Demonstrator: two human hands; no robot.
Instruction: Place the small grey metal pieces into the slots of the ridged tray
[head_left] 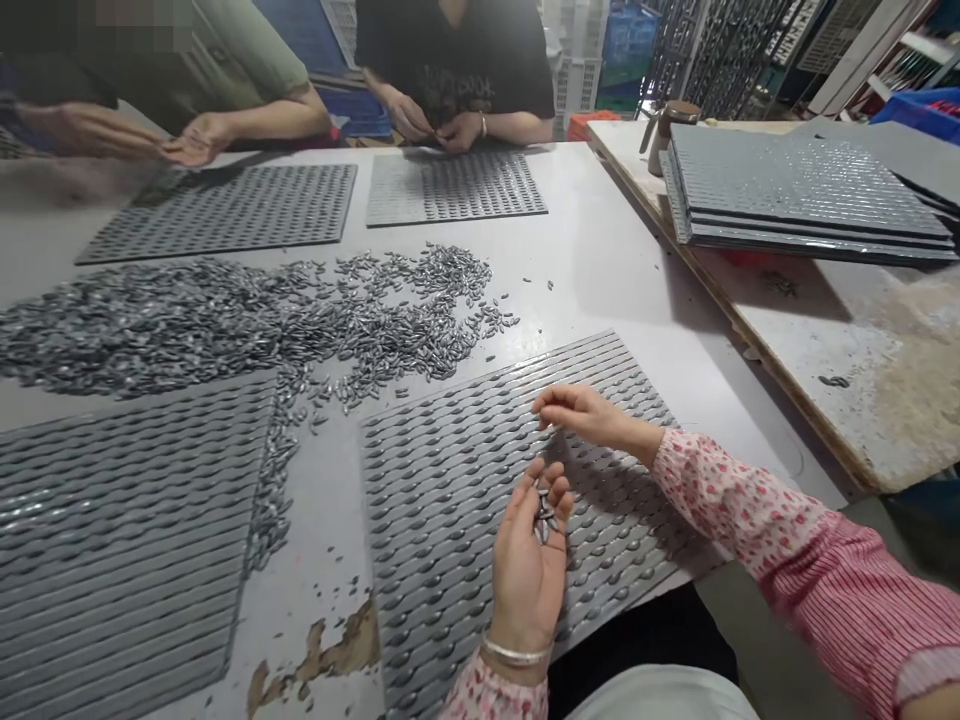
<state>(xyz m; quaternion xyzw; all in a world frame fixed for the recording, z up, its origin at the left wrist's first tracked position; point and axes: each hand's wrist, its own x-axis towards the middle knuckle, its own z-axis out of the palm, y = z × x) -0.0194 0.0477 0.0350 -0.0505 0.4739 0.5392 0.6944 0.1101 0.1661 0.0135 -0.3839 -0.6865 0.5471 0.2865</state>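
Your left hand [529, 575]: palm up, half-curled, cupping grey pellets [545, 525] over ribbed panel [435, 500]. Your right hand [589, 412], one o'clock: fingers bent, contents indeterminable. Pellet pile [187, 320]: ten o'clock.

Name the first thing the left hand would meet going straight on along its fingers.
Likely the right hand, whose fingertips show just beyond those of the left hand. Depth is unclear; it might instead pass by, above the ridged grey board.

Pieces [544, 512] partly covered by left hand [529, 565]; right hand [589, 413] contents can't be made out; near-left board [120, 550] cut off; co-worker's far-left hand [90, 132] blurred.
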